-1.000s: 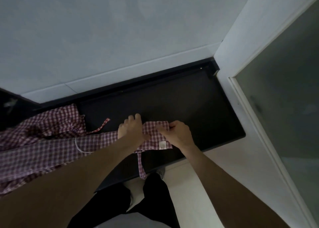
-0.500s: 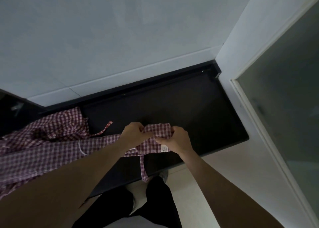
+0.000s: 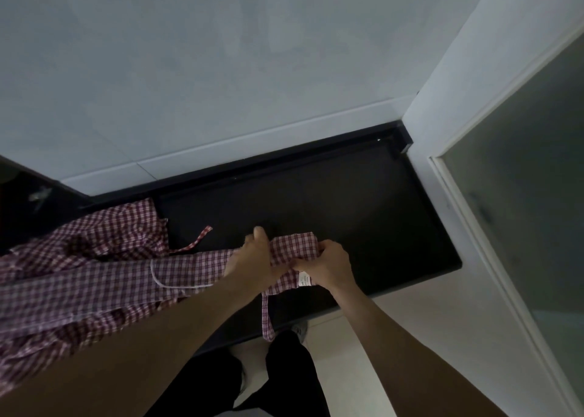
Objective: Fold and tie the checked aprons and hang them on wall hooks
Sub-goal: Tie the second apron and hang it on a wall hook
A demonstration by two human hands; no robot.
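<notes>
**Checked aprons on black counter, one in hand**

Item 1. Folded checked apron (image 3: 295, 251), red and white, held just above the black counter (image 3: 363, 214) near its front edge. A white care label (image 3: 304, 280) shows at its lower right. One tie strap (image 3: 268, 317) hangs from it past the counter's front edge, down toward the floor.

Item 2. Left hand (image 3: 252, 260), fingers curled, gripping the left side of the folded apron; thumb raised above the cloth.

Item 3. Right hand (image 3: 328, 266), fingers curled round the right side of the same apron, just beside the label. The two hands are close together, nearly touching.

Item 4. Heap of checked aprons (image 3: 82, 274), unfolded and rumpled, covering the left part of the counter and running under the left forearm. A white cord loop (image 3: 156, 274) lies on it; a loose strap end (image 3: 199, 238) trails onto bare counter.

Item 5. Pale wall (image 3: 221, 69) behind the counter; frosted glass panel (image 3: 537, 179) at right.
</notes>
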